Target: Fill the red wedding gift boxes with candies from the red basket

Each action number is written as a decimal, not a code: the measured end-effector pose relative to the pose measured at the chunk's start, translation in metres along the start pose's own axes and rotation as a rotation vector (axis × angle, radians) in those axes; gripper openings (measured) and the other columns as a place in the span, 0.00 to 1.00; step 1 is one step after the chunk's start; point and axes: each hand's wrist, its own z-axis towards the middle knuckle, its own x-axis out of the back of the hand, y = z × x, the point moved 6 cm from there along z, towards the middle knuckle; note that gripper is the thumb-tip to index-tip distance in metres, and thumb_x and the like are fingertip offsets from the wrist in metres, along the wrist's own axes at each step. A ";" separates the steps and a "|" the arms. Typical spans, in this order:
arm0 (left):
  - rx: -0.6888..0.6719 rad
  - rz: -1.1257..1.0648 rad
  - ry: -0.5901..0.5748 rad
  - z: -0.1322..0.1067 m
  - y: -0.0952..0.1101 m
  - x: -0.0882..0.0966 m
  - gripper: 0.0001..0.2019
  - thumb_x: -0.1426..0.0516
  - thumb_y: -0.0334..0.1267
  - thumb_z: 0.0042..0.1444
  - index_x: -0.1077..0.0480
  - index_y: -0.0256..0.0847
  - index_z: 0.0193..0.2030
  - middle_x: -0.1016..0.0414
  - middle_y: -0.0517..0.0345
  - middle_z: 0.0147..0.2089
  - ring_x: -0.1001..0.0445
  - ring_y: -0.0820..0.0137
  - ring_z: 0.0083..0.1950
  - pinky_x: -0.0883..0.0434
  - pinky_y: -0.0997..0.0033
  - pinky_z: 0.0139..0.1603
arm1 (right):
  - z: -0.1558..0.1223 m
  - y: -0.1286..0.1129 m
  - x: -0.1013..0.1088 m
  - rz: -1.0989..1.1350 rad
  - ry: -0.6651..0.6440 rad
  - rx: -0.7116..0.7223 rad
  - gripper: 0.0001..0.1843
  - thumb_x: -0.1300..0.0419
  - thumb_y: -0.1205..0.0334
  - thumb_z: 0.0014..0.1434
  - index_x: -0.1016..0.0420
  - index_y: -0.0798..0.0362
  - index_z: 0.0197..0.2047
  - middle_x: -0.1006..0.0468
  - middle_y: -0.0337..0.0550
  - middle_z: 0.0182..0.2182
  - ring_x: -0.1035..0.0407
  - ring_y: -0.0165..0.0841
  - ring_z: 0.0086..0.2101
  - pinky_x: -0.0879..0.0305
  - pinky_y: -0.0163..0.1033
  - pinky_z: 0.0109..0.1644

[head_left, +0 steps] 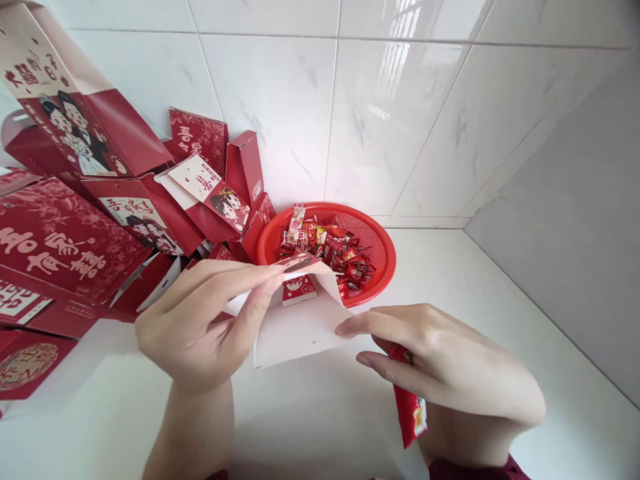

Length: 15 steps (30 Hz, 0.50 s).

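Note:
My left hand (210, 320) pinches the upper left edge of a small paper gift box (295, 337), whose open mouth and white inside face me. Inside the box shows a red packet (299, 291) with white lettering. My right hand (415, 353) has its index fingertip at the box's right edge. Tucked in the right hand's curled fingers, a red candy packet (411, 415) hangs down below the palm. Just behind the box stands a red plastic basket (385, 257) holding many red-wrapped candies (345, 252).
A pile of red wedding gift boxes (65, 247) with printed couples and lettering fills the left side, leaning towards the wall. White marbled tiles (265, 100) rise behind the white tabletop (500, 287). A grey wall (575, 200) bounds it on the right.

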 end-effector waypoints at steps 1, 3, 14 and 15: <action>0.034 -0.021 -0.051 0.001 -0.002 -0.002 0.13 0.36 0.27 0.52 0.22 0.50 0.41 0.20 0.64 0.37 0.24 0.70 0.34 0.28 0.70 0.31 | 0.001 0.001 0.000 0.013 0.005 0.008 0.15 0.45 0.66 0.65 0.31 0.49 0.55 0.24 0.37 0.33 0.33 0.28 0.28 0.38 0.34 0.33; 0.099 -0.083 -0.186 0.003 -0.004 -0.008 0.10 0.37 0.29 0.53 0.22 0.49 0.39 0.20 0.64 0.36 0.24 0.71 0.34 0.27 0.71 0.32 | 0.002 0.002 0.002 0.053 0.014 0.030 0.17 0.44 0.65 0.65 0.31 0.49 0.56 0.25 0.37 0.30 0.34 0.27 0.26 0.37 0.34 0.32; 0.194 -0.448 -0.633 -0.004 -0.001 -0.036 0.04 0.39 0.34 0.57 0.22 0.47 0.35 0.20 0.60 0.32 0.23 0.71 0.31 0.27 0.73 0.31 | 0.005 -0.012 0.015 0.379 0.012 0.307 0.13 0.41 0.68 0.63 0.30 0.52 0.52 0.20 0.45 0.41 0.26 0.30 0.39 0.29 0.34 0.42; 0.212 -0.460 -0.691 -0.008 -0.003 -0.046 0.04 0.40 0.35 0.59 0.22 0.46 0.36 0.19 0.58 0.33 0.23 0.70 0.33 0.27 0.72 0.33 | 0.005 -0.011 0.016 0.355 0.064 0.276 0.10 0.41 0.68 0.63 0.28 0.52 0.49 0.20 0.44 0.38 0.26 0.30 0.36 0.30 0.35 0.39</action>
